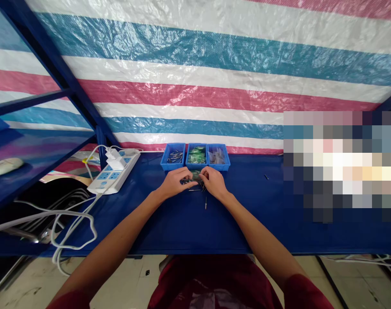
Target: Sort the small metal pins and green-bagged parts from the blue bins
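Between my hands is a small clear plastic bag [195,175] with green on it, just in front of the blue bins. My left hand [176,183] is closed at the bag's left side, its fingers curled, with dark slim metal pieces near the fingertips. On the other side my right hand [213,182] pinches the bag's edge between thumb and fingers. Several thin metal pieces that look like rivets lie under and around the hands, among them a single piece [206,203] closer to me. What is inside the bag is too small to make out.
Three blue bins stand together at the back: one with metal pieces [174,157], one with green packets [197,155], one with clear packets [217,156]. A white power strip [114,176] with cables is to the left. Another small piece [266,176] lies to the right.
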